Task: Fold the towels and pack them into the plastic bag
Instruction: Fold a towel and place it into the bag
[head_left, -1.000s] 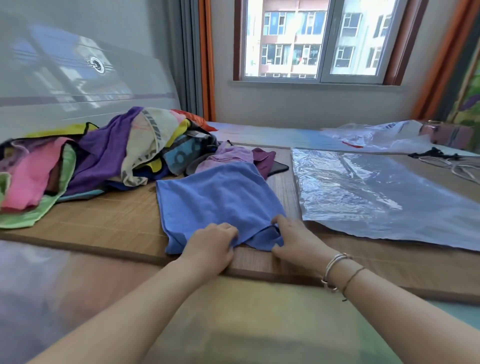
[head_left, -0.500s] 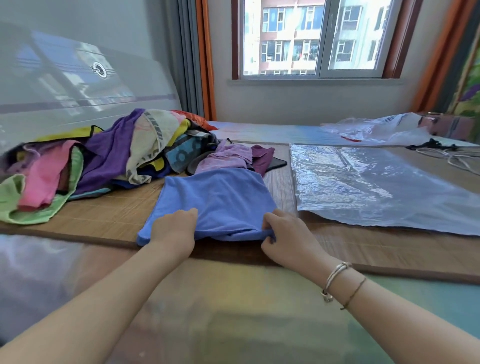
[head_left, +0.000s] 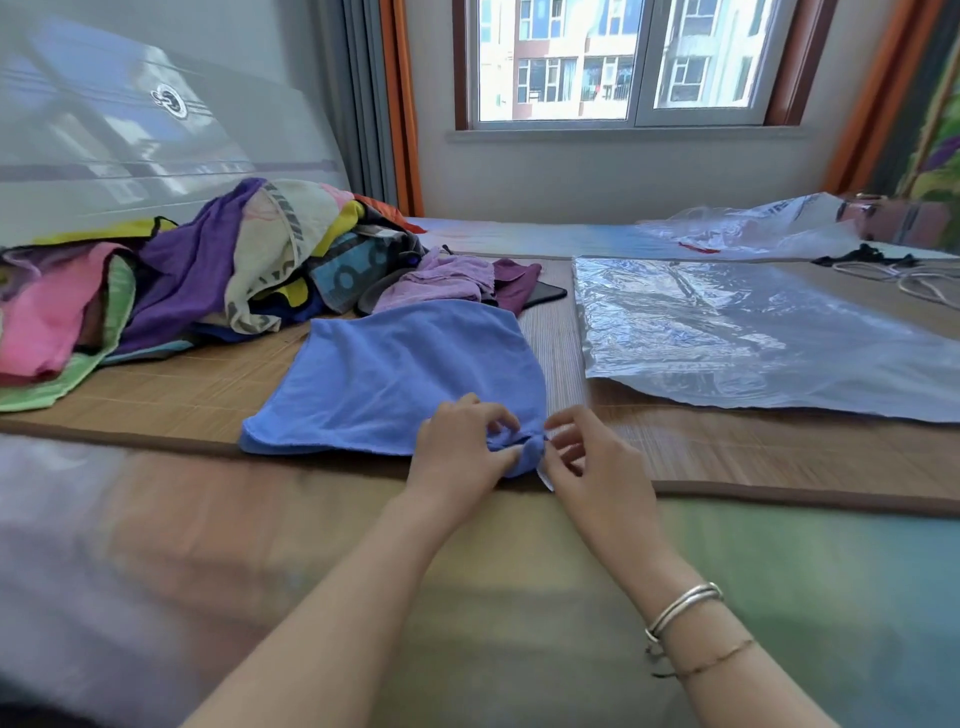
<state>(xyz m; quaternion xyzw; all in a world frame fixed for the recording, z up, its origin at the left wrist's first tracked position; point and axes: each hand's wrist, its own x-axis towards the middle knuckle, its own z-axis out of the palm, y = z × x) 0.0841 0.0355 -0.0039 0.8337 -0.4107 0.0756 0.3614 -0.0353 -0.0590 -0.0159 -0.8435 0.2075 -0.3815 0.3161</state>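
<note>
A blue towel (head_left: 395, 374) lies spread on the bamboo mat (head_left: 171, 395), its near right corner bunched at the mat's front edge. My left hand (head_left: 460, 449) pinches that bunched corner between thumb and fingers. My right hand (head_left: 592, 457) is right beside it, fingertips at the same corner where a small white tag pokes out. A clear plastic bag (head_left: 753, 332) lies flat on the mat to the right. A heap of mixed coloured towels (head_left: 171, 280) is piled at the left, with a lilac towel (head_left: 441, 280) just behind the blue one.
A second crumpled plastic bag (head_left: 753, 223) sits at the back right near a pink box (head_left: 893, 218). White cables (head_left: 914, 280) lie at the far right. A dark flat object (head_left: 545, 293) pokes out behind the lilac towel. A window and wall close off the back.
The blue towel has been pulled out flatter and to the left. My left hand has shifted right from the near left edge to the near right corner, meeting my right hand there.
</note>
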